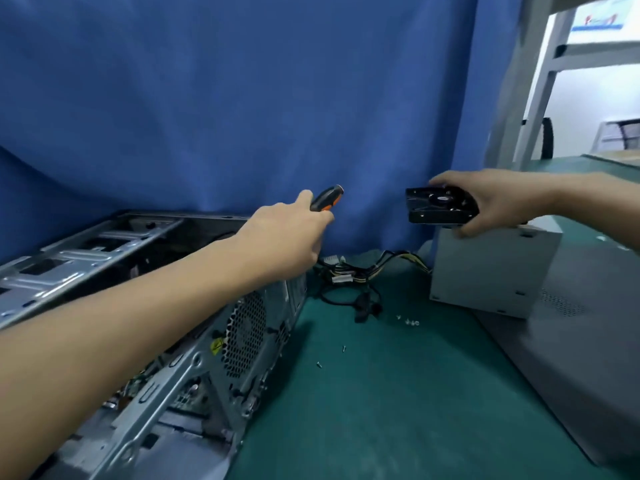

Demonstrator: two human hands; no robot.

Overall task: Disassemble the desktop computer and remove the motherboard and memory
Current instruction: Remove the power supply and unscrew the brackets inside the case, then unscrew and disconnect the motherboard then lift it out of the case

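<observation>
Two hands are up and both are busy. Our left hand (291,233) is wrapped round the orange-and-black handle of a screwdriver (327,198), held out past the far end of the computer case (104,251), close to the blue curtain (242,98). Our right hand (502,199) grips a black fan (441,206) by its edges, just above the grey power supply (491,271).

That box sits on the green bench (381,393), and its bundle of cables (363,271) spills left towards the case. The case lies on its side at the left of the bench, open face up. Inside we see bare metal drive rails along the far side and dark space beneath them; our left forearm covers most of the rest. Low down, through the rear frame, a sliver of green circuit board (138,381) shows inside the case. We cannot make out any memory.

Loose screws (408,321) lie on the bench between the case and the power supply, some clustered near the cables and two more nearer us. A grey side panel (571,358) lies flat at right.
</observation>
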